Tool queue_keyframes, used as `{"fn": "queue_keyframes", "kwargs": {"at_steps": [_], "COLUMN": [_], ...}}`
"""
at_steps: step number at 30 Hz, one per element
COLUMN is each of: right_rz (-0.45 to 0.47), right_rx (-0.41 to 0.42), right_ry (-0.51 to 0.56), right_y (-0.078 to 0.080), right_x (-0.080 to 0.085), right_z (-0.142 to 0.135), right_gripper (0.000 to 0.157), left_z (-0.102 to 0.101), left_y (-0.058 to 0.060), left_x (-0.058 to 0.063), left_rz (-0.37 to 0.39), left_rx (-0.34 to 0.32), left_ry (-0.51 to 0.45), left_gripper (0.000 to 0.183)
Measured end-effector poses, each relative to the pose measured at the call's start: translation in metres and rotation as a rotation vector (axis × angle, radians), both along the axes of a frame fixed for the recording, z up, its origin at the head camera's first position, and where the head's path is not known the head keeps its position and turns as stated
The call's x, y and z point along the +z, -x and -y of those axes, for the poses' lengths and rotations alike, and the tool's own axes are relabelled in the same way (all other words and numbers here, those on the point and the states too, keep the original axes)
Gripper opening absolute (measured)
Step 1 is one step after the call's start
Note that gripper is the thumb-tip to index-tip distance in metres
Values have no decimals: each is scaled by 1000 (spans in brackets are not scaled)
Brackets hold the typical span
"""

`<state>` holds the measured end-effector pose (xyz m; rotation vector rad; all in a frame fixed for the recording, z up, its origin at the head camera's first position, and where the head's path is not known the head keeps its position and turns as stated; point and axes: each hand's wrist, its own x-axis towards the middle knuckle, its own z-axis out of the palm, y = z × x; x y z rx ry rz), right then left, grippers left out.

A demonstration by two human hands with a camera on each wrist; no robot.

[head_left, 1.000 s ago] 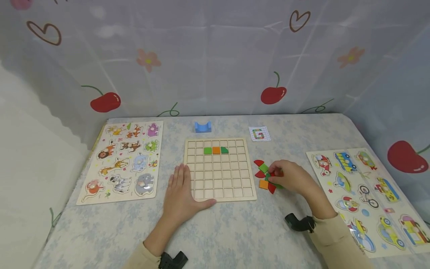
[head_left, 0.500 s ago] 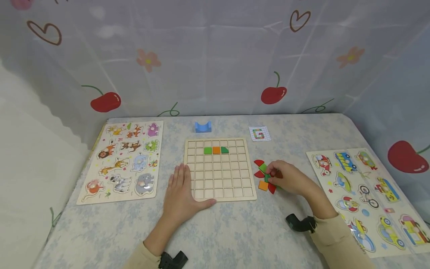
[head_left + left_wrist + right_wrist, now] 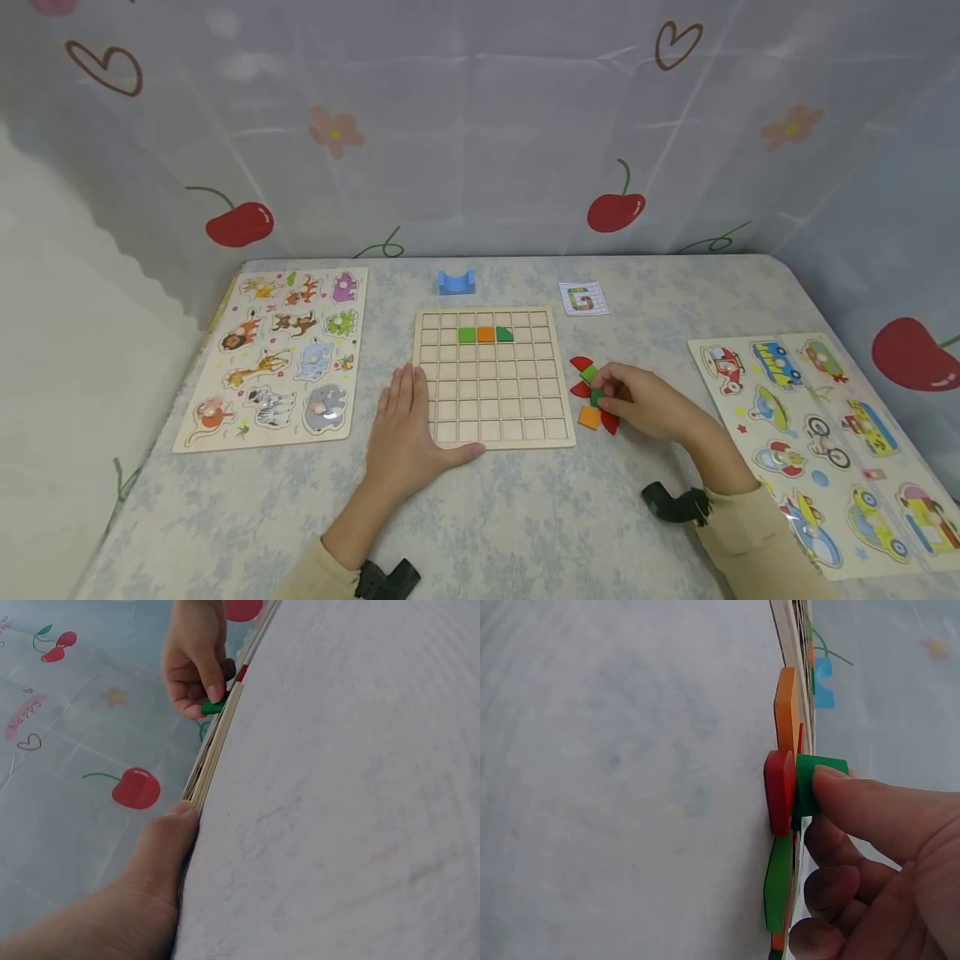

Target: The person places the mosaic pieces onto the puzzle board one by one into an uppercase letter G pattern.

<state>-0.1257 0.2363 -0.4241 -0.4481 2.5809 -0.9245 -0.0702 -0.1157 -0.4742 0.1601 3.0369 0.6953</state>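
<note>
My left hand (image 3: pixel 401 429) lies flat at the left side of a square wooden grid board (image 3: pixel 493 446), its thumb along the near edge. Set in the board's second row are a light green square (image 3: pixel 467 335), an orange square (image 3: pixel 486 334) and a green quarter-circle (image 3: pixel 504 334). To the right of the board, my right hand (image 3: pixel 647 402) pinches a dark green block (image 3: pixel 810 784) between thumb and fingers, low over a small pile. A red piece (image 3: pixel 780 791), an orange piece (image 3: pixel 785 712) and a light green piece (image 3: pixel 778 885) lie about it. The fingers partly hide the pile.
An animal puzzle board (image 3: pixel 273 362) lies at the left, a vehicle puzzle board (image 3: pixel 817 450) at the right. Behind the grid board stand a blue notched block (image 3: pixel 457 284) and a small card (image 3: pixel 584 298) with a coloured G pattern. A printed curtain (image 3: pixel 465 133) rises behind the table.
My right fingers have shifted slightly over the pile, and the dark green block shows more plainly at their tips. The left hand keeps its place. The head view has tilted a little.
</note>
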Motion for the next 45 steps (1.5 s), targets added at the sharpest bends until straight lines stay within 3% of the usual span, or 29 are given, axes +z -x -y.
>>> {"fn": "queue_keyframes", "kwargs": {"at_steps": [6,13,25,37,45], "right_rz": [-32,-77,-63,-67,-67], "right_rx": [-11,-11,-36,119,156], "right_ry": [89,174,99,83,52], "right_y": [6,24,64,91,99], "right_x": [3,6,17,10,3], "right_z": [4,23,83,164,192], "right_gripper": [13,16,21,17,16], "left_z": [0,0,0,0,1], "left_y": [0,1,1,0,1], "left_x": [0,-1,-1,0,-1], "left_rz": [0,-5,-10,-12,-12], "left_rx": [-1,1,-1,-7,-6], "left_ry": [5,11,13,32,38], "left_gripper": [143,144,144,143,143]}}
